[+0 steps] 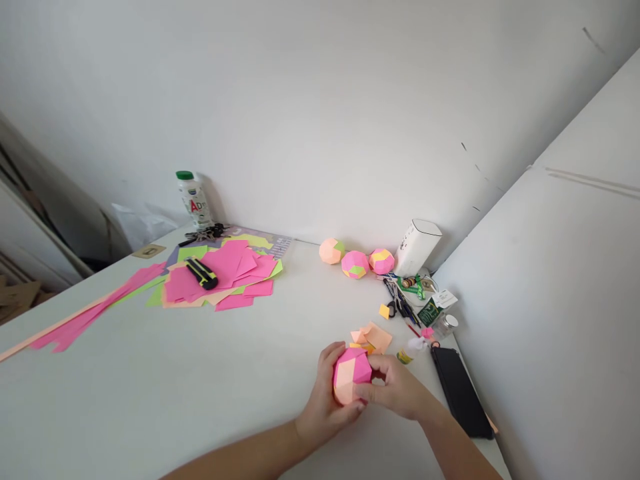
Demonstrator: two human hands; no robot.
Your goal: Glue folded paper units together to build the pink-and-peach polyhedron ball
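A faceted paper ball [346,381] in pink and peach is held between both hands above the front of the white table. My left hand [323,400] cups it from the left and below, fingers wrapped round its far side. From the right, my right hand [395,387] grips it, with thumb and fingers pressed to its edge. Just beyond the ball lie loose peach paper pieces [376,337]. Three finished-looking paper balls stand by the wall: a mostly peach ball [330,251], a pink ball with a green patch [355,265] and a pink and yellow ball [382,261].
A box cutter [203,273] lies on piled pink and green paper [233,267]. Paper strips [100,307] reach left. A bottle [195,200] stands behind. On the right are a white container [417,247], scissors [391,305], a jar [447,325] and a black phone [461,390].
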